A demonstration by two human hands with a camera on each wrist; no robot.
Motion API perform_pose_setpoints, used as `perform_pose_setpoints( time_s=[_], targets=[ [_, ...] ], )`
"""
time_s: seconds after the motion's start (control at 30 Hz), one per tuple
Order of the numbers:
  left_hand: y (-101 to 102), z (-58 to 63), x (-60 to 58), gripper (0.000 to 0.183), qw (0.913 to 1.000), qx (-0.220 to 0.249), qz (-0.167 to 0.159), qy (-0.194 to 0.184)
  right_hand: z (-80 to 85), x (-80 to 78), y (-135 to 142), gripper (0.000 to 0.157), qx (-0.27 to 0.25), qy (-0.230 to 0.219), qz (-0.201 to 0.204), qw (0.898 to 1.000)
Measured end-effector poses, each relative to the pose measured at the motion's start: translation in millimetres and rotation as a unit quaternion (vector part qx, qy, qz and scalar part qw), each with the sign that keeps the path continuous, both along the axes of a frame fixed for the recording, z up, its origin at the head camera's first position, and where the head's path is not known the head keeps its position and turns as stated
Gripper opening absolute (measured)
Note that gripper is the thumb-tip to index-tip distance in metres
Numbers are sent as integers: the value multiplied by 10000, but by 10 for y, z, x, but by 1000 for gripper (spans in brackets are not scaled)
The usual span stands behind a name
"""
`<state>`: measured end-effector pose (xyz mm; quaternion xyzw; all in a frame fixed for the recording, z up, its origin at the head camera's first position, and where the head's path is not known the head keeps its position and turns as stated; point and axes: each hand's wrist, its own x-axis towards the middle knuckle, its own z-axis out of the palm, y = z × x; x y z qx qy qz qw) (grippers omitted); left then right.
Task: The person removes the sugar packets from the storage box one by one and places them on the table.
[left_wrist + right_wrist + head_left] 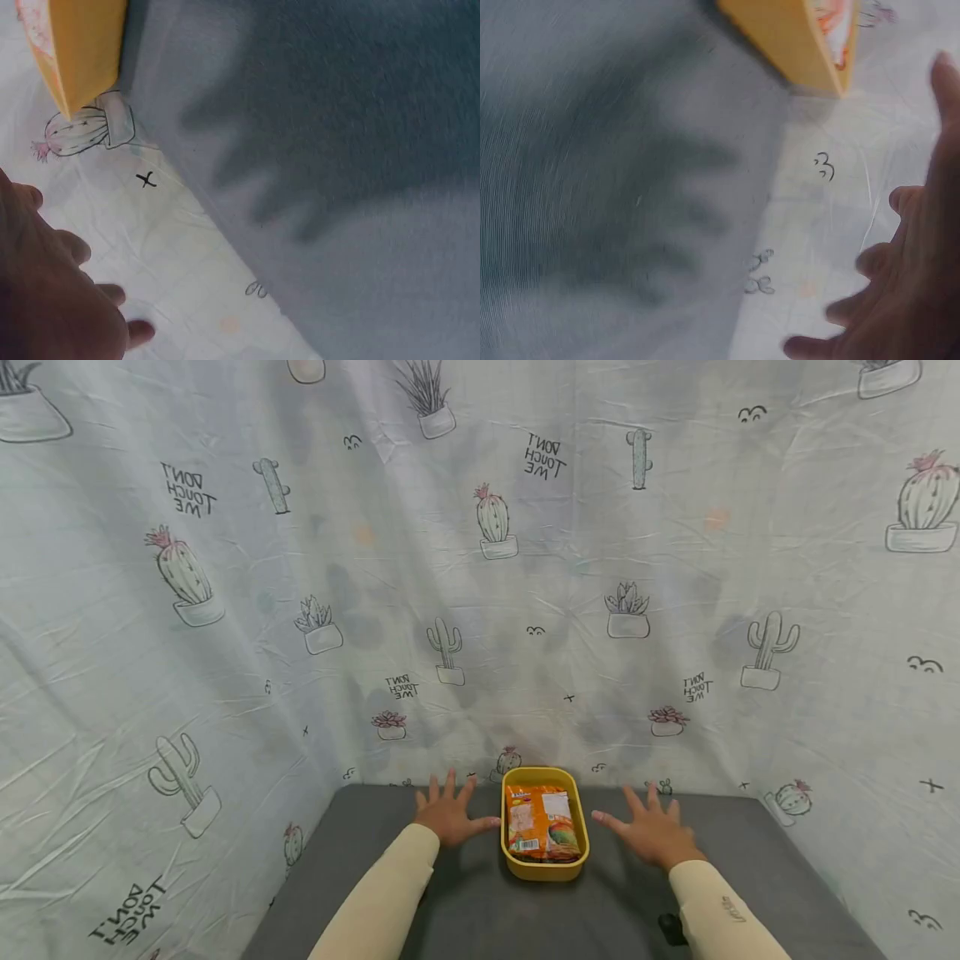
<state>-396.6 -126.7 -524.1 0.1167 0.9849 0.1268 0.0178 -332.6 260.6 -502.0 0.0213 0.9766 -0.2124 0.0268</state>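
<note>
In the head view, a yellow rounded-rectangular plastic-looking bin containing a glossy orange packet stands at lower centre on the dark grey table, the left hand and right hand spread wide beside it, empty. The bin looks light, stiff, best gripped by its long sides; the packet, soft, slippery. The left wrist view shows the bin upper left; the right wrist view, upper centre.

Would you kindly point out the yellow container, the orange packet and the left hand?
Yellow container [544, 872]: head view, on its near outer wall.
Orange packet [542, 824]: head view, on its printed face.
Left hand [448, 818]: head view, on the back of the hand.
</note>
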Motion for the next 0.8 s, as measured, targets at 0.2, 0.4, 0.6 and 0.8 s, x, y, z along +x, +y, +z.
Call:
perform_pose_setpoints(
  time_s=[0.2,0.4,0.6,0.8],
  targets=[
    [35,40,57,112,9921,1152,158,-466,129,49,0,118,-1664,-214,116,9858],
    [68,201,186,114,9646,2461,279,-908,246,123,8,118,-2729,-494,99,9607],
    [132,375,306,114,8865,4346,263,-1565,255,170,63,115,-4157,-687,11,9069],
    [181,469,400,124,8001,5664,397,-1935,268,225,103,118,-5419,-840,17,8362]
  ],
)
